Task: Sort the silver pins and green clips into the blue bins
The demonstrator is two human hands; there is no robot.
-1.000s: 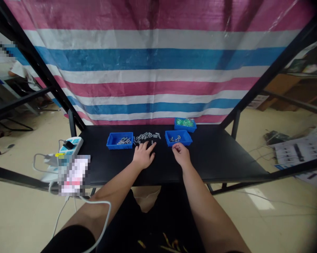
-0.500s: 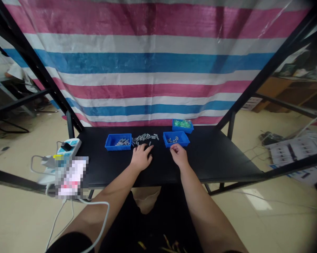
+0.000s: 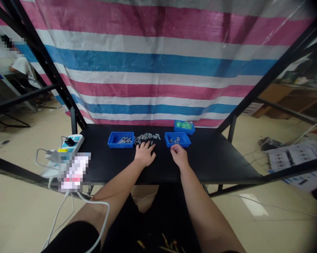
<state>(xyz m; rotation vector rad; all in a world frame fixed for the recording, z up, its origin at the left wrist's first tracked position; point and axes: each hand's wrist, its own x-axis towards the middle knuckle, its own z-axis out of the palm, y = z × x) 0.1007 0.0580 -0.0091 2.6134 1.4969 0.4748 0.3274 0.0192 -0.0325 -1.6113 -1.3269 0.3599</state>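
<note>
Grey metal pieces [image 3: 146, 137] partly binned, loose heap remaining between two blue bins

Head view: a small share apparently done, the larger share not. Left blue bin [image 3: 120, 140] holding a shallow layer of the same pieces; right blue bin [image 3: 177, 139] holding only a few. Between the two, directly on the black table top [image 3: 221, 165], a scattered heap of loose ones, by rough judgement the biggest lot of all. Behind the right bin, a rear blue bin [image 3: 184, 127] filled with something green and shiny, too small to identify.

Left hand [image 3: 145, 155] flat and open on the table top, fingertips [image 3: 147, 144] spread at the front edge of the heap, nothing visibly gripped. Right hand [image 3: 179, 155] closed to a pinch just in front of the right bin; whether anything sits in that pinch, impossible to tell.

Farther off, a power strip [image 3: 72, 143] by the table's left corner, a striped tarpaulin [image 3: 153, 63] hanging behind a black steel frame [image 3: 50, 63], and a person in a white top [image 3: 22, 66] at far left.
</note>
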